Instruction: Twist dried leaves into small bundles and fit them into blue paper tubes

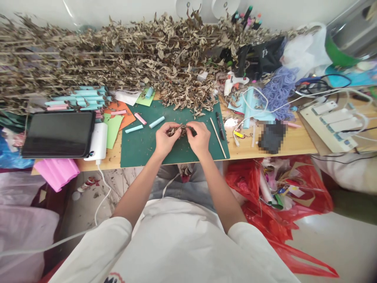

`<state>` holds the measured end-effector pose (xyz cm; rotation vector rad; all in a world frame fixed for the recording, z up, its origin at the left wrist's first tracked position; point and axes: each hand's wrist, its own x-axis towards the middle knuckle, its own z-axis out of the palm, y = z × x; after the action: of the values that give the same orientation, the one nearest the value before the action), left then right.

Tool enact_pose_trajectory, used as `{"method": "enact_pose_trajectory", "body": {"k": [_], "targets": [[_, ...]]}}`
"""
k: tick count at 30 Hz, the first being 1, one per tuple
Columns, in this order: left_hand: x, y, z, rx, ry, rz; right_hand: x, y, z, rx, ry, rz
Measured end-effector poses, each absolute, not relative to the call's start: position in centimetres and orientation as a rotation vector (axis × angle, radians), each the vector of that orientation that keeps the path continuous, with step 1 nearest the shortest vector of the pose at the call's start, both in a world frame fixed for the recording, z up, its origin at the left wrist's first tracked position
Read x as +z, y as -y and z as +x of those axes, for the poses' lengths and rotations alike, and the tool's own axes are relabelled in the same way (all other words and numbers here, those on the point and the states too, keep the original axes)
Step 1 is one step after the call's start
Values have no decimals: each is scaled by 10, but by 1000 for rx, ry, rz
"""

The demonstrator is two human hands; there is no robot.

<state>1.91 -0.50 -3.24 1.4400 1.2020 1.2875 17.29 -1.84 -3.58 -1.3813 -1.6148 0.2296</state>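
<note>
Over the green cutting mat (138, 151), my left hand (165, 138) and my right hand (199, 137) meet with fingers closed on a small clump of dried leaves (180, 131). The clump lies between both sets of fingertips, partly hidden by them. Left of my hands are short blue paper rolls (156, 122) and a pink paper roll (140, 118). To the right, a wooden stick (218, 138) and a black pen (220, 125) rest on the mat. Just beyond my hands is a heap of loose dried leaves (188, 96).
Long dried leafy stalks (118, 51) cover the table's back. A tablet (59, 133) and a white power bank (98, 142) stand at left, beside stacked paper rolls (85, 98). Rightward lie a glue gun (234, 82), purple yarn (278, 92) and a power strip (328, 125). Red bags (315, 196) hang below.
</note>
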Motion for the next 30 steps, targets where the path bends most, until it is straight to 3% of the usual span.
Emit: {"method": "enact_pose_trajectory", "body": {"k": [15, 30], "targets": [[-30, 7, 21, 1196, -1169, 1303, -31, 22, 173, 372, 1674, -1253], [-25, 8, 25, 1188, -1252, 1378, -40, 27, 167, 175, 1739, -1217]]}}
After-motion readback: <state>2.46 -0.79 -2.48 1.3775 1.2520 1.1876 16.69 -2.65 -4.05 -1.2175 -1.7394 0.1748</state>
